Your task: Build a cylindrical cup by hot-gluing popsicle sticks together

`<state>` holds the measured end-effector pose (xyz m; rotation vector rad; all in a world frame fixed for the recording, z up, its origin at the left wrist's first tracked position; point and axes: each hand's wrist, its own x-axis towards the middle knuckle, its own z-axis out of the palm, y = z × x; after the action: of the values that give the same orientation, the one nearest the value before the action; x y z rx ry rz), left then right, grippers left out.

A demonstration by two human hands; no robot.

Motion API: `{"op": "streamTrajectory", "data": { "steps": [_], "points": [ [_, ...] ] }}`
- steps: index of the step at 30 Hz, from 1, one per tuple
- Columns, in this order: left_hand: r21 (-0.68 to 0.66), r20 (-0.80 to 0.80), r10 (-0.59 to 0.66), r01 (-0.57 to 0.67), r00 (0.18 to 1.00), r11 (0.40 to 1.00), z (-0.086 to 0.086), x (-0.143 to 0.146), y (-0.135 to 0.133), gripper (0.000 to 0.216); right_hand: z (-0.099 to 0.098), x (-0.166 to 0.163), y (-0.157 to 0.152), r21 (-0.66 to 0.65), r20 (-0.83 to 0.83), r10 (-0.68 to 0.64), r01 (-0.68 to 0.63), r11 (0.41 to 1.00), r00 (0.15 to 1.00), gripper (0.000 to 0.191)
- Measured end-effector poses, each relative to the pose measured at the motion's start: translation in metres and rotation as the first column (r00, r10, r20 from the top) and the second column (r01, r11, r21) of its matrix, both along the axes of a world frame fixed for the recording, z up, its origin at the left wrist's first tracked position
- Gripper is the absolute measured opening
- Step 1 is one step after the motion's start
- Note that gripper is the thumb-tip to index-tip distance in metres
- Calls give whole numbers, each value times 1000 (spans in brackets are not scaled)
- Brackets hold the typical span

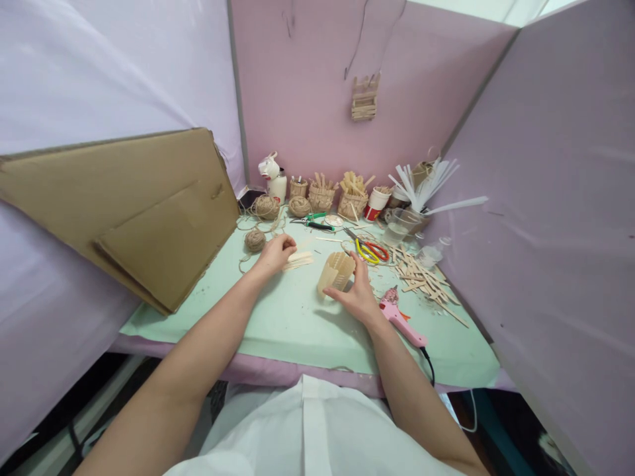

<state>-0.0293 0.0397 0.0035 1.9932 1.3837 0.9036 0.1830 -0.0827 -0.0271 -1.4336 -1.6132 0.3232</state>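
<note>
A small cup made of wooden craft sticks (337, 271) lies on its side in the middle of the pale green mat (292, 317). My right hand (358, 291) rests against its near side, fingers curled round it. Further left, my left hand (275, 253) is closed over a little stack of flat wooden sticks (299, 260) on the mat, fingertips pinching the end of them. A ball of jute twine (254, 240) sits just behind and left of that hand.
A pink glue gun (399, 319) lies beside my right wrist, with yellow and red scissors (371, 250) and a heap of loose sticks (424, 277) beyond. Stick baskets (322, 195), cups and twine line the back wall. Folded cardboard (149, 211) leans at left.
</note>
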Motion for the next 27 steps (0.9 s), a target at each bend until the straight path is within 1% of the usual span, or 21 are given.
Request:
{"op": "streamTrajectory", "data": {
  "steps": [1,2,3,4,5,6,7,8,9,10,11,12,13,14,15,16,18,21,23,25,27],
  "points": [
    [-69,173,-23,35,985,997,2,0,-1,15,2,0,-1,59,13,-10,9,998,1000,98],
    [-140,343,-43,97,938,985,5,0,-2,18,4,1,-2,136,15,-26,24,990,1000,91],
    [-201,484,-62,180,873,963,8,-1,-5,20,6,1,-3,229,4,-52,50,972,999,81],
    [-245,597,-82,279,798,929,11,-3,-7,23,8,1,-5,331,-18,-83,84,940,996,68],
    [-268,677,-110,383,727,884,15,-5,-11,25,9,2,-7,429,-48,-111,121,895,993,53],
    [-281,727,-151,490,670,825,18,-7,-15,27,11,2,-9,510,-77,-130,151,847,988,40],
    [-287,745,-213,593,632,753,20,-9,-19,28,12,1,-11,568,-96,-136,166,806,986,29],
    [-295,738,-291,680,608,671,22,-10,-23,29,13,1,-13,603,-99,-128,161,781,987,21],
    [-315,712,-375,747,594,585,24,-11,-27,29,13,0,-14,616,-88,-108,139,775,990,16],
    [-343,675,-454,792,581,504,24,-11,-31,29,14,-2,-16,613,-66,-84,107,783,994,13],
    [-373,639,-520,819,568,436,24,-9,-34,28,15,-4,-17,601,-41,-57,70,796,998,12],
    [-400,606,-571,833,554,383,24,-7,-37,28,16,-6,-18,585,-16,-29,33,811,999,14],
    [-418,581,-608,839,541,347,24,-5,-40,28,17,-7,-19,569,6,-2,-1,822,1000,16],
    [-429,562,-633,842,532,327,23,-2,-42,28,18,-9,-19,556,21,22,-30,831,1000,18],
    [-435,547,-650,842,528,319,22,0,-43,27,18,-10,-19,547,31,42,-52,835,999,19],
    [-436,533,-659,840,531,324,21,2,-44,27,18,-11,-19,543,35,57,-67,837,998,20],
    [-426,503,-669,830,547,359,19,6,-45,26,18,-11,-19,540,34,71,-78,838,997,19],
    [-387,443,-680,809,584,443,17,7,-46,25,18,-12,-18,527,27,60,-65,847,998,15],
    [-365,414,-685,799,600,479,17,8,-47,25,19,-13,-19,503,19,49,-52,863,999,15],
    [-366,417,-688,802,594,472,18,8,-48,26,19,-14,-21,471,-9,55,-44,881,998,18],
    [-379,454,-688,821,566,426,20,7,-49,31,20,-16,-23,433,-66,96,-58,900,993,21]
  ]
}}
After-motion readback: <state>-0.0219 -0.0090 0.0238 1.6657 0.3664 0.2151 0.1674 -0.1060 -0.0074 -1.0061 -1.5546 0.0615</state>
